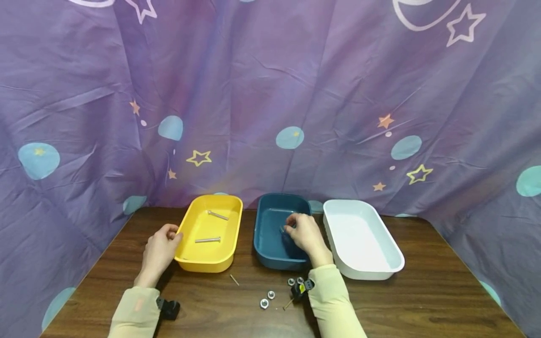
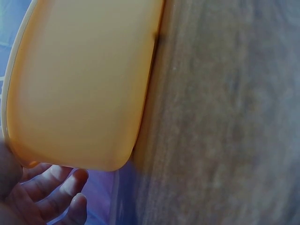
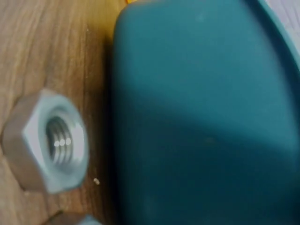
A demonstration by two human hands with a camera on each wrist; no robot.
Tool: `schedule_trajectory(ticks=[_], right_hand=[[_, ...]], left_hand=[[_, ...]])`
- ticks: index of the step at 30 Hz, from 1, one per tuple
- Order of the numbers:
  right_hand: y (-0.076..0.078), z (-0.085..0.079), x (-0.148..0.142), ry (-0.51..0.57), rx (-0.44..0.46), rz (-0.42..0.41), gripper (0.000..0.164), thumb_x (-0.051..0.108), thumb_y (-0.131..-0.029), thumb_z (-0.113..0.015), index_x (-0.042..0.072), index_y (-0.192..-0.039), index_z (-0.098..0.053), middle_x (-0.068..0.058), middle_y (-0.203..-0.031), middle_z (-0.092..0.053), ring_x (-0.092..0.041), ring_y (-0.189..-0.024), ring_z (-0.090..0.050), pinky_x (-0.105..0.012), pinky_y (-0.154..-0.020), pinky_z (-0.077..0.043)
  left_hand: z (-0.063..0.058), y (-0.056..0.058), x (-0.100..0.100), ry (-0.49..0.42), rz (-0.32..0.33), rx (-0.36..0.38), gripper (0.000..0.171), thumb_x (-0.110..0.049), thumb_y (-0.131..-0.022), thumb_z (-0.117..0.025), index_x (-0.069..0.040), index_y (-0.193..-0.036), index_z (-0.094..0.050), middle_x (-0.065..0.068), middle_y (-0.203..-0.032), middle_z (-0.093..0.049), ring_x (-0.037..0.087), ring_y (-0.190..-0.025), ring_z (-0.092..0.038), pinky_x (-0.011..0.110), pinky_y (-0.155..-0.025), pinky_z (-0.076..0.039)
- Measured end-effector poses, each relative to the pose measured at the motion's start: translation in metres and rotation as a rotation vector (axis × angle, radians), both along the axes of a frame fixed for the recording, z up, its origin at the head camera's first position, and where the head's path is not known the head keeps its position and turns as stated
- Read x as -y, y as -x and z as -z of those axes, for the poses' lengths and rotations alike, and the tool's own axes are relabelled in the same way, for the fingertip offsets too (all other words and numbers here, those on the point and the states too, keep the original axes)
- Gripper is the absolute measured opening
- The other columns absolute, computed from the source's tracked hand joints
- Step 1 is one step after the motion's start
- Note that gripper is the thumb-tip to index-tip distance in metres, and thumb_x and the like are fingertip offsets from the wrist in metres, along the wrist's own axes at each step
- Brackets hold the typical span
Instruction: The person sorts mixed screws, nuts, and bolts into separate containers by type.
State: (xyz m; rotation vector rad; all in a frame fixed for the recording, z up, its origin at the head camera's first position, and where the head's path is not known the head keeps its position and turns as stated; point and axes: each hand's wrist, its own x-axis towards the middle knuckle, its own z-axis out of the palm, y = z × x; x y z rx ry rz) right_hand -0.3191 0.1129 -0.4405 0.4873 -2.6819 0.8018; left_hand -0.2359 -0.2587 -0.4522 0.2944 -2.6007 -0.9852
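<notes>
My left hand is at the left rim of a yellow tray, touching it with relaxed fingers along the outside. Two long silver bolts, one at the back and one nearer the front, lie in that tray. Over the dark blue tray my right hand reaches in, thumb and fingers pinching a small grey piece whose kind is too small to tell. Close to the right wrist camera, a hex nut lies on the table beside the blue tray.
Several hex nuts lie on the brown wooden table in front of the trays. A short screw and a brass-coloured screw lie near them. A white tray stands on the right. Behind hangs a purple patterned cloth.
</notes>
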Motion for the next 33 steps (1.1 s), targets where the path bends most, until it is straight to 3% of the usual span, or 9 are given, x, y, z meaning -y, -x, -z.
schedule_trajectory(ticks=[5, 15, 33], right_hand=[[-0.001, -0.002, -0.001, 0.003, -0.001, -0.035, 0.023, 0.012, -0.081, -0.078, 0.003, -0.101, -0.071, -0.010, -0.099, -0.070, -0.030, -0.097, -0.064, -0.043, -0.088, -0.047], [-0.007, -0.009, -0.007, 0.032, -0.012, -0.077, 0.028, 0.014, -0.081, -0.078, 0.005, -0.107, -0.070, -0.012, -0.106, -0.068, -0.031, -0.104, -0.062, -0.044, -0.092, -0.045], [-0.052, -0.036, -0.022, 0.089, -0.062, -0.118, 0.028, 0.012, -0.080, -0.078, 0.007, -0.106, -0.070, -0.010, -0.106, -0.068, -0.029, -0.104, -0.062, -0.045, -0.092, -0.045]], left_hand=[[-0.001, 0.000, -0.001, -0.006, 0.001, -0.001, 0.026, -0.023, -0.094, -0.060, -0.005, -0.112, -0.063, 0.008, -0.093, -0.064, 0.026, -0.077, -0.059, 0.039, -0.062, -0.042], [-0.001, 0.000, -0.001, -0.002, 0.007, -0.014, 0.027, -0.023, -0.094, -0.059, -0.004, -0.112, -0.063, 0.009, -0.093, -0.065, 0.027, -0.077, -0.060, 0.039, -0.062, -0.043], [-0.001, -0.002, -0.001, 0.007, 0.011, -0.012, 0.027, -0.023, -0.095, -0.059, -0.004, -0.112, -0.063, 0.010, -0.094, -0.066, 0.029, -0.079, -0.062, 0.041, -0.063, -0.043]])
